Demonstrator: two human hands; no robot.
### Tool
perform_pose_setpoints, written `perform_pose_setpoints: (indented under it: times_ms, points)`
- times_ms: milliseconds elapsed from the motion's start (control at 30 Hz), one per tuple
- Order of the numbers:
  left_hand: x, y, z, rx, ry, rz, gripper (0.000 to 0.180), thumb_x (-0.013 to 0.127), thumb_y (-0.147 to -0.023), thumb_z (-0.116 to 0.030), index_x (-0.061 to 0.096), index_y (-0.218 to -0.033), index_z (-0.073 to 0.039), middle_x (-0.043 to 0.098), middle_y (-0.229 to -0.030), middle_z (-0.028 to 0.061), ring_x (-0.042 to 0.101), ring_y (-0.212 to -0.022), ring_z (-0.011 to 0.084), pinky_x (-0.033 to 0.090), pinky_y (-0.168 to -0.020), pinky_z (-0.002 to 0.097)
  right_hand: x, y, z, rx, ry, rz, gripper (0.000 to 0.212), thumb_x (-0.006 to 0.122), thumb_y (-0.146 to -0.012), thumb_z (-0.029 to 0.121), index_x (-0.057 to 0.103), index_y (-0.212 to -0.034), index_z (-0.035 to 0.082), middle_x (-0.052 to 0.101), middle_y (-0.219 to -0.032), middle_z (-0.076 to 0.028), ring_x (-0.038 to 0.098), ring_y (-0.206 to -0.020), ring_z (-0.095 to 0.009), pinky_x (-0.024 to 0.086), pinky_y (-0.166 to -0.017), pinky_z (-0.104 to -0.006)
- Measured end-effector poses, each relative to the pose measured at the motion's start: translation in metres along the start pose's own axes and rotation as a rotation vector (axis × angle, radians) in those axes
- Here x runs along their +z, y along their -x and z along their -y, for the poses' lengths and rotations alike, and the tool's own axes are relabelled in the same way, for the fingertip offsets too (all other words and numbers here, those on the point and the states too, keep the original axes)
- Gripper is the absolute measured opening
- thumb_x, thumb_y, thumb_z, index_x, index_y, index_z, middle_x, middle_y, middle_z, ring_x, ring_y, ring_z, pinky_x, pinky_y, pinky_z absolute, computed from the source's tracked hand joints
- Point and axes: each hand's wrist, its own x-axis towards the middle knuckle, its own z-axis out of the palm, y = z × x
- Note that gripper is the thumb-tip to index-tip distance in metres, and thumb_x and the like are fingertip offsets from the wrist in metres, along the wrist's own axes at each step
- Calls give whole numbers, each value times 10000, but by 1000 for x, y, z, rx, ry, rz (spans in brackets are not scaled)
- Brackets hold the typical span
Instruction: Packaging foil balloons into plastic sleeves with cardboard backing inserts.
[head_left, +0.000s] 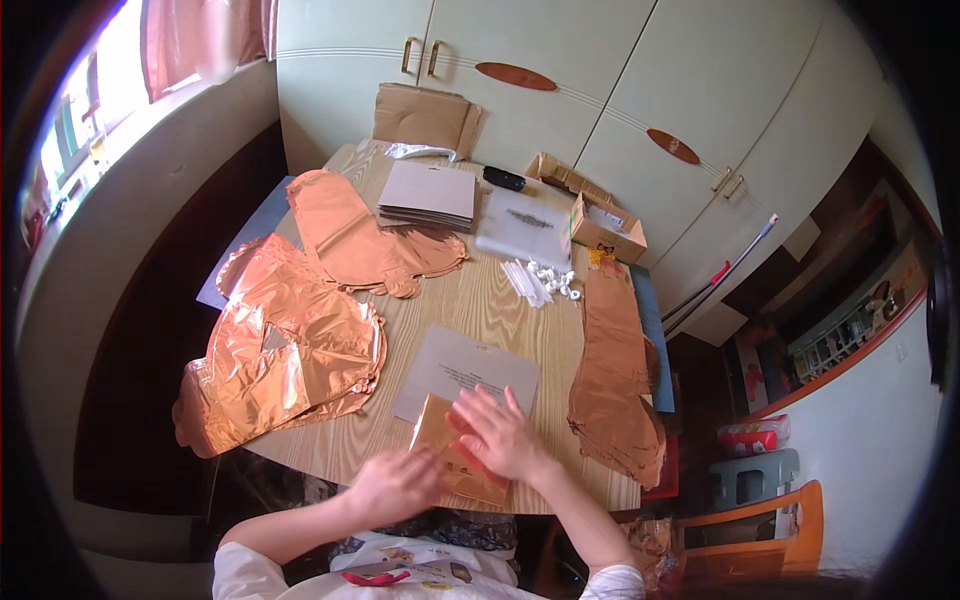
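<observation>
Folded copper foil [470,482] sits at the near edge of the bench [415,310], partly hidden under both hands; its far end overlaps the loose grey card [455,360].

Left hand [395,488]: motion-blurred, fingers curled at the foil's left side; can't tell whether they pinch it. Right hand [500,435]: fingers extended and spread, gripping nothing, over the foil's upper right. Palm contact is hard to confirm. Card's near edge is covered; its print is too small to make out.

Box contents are mostly hidden by the walls of the open cardboard box [622,243]. Window area is overexposed, frame corners black.

Materials: the foil is shiny and creased. Flat foil balloons with wavy seamed edges: front-left pile [290,350] glossy and wrinkled, with a small hole mid-pile; back-left pile [345,225] smoother; right pile [612,360] long, narrow, duller. Bench top is light wood grain. Clear plastic bag [500,238] lies flat, dark print on it.

Counts: three balloon piles (layers uncountable), one loose card, one card stack [427,190], one black case [504,179]. White straws [525,286] and small white rings [556,278] are several each, overlapping, no exact number.
</observation>
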Motion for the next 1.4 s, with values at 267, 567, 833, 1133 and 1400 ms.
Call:
perform_pose_setpoints:
  times_ms: [267,567,833,1133,1400]
  points:
    - [-15,9,55,-198,-66,172,306,700,-760,-231,688,-1063,-188,547,-854,18,564,-846,192,461,-780,366,24,6,7,5,2,34,602,541,-953,440,404,-1471,165,384,-1528,-76,337,-1423,-300,188,-1153,-596]
    - [-8,5,61,-181,-43,196,290,694,-771,-246,693,-1057,-198,547,-858,18,565,-849,204,459,-804,368,26,3,11,3,132,72,577,497,-965,470,385,-1488,254,364,-1545,-37,305,-1435,-300,205,-1127,-640]
    - [-6,13,60,-223,26,169,264,685,-786,-261,716,-1045,-219,553,-908,19,556,-892,212,442,-817,365,34,-2,10,47,139,51,641,483,-953,522,384,-1486,181,383,-1526,-18,319,-1418,-293,203,-1127,-638]
    - [-4,20,60,-243,113,243,229,668,-830,-294,721,-1039,-218,544,-943,26,535,-941,227,411,-832,379,29,-8,21,55,239,39,642,473,-952,543,405,-1471,172,389,-1514,-42,305,-1414,-325,191,-1135,-631]
    - [-4,21,59,-250,173,262,212,660,-857,-361,747,-985,-216,537,-963,48,513,-976,251,382,-865,392,39,-15,24,74,67,8,624,518,-950,493,411,-1464,156,430,-1442,-99,328,-1396,-323,217,-1157,-528]
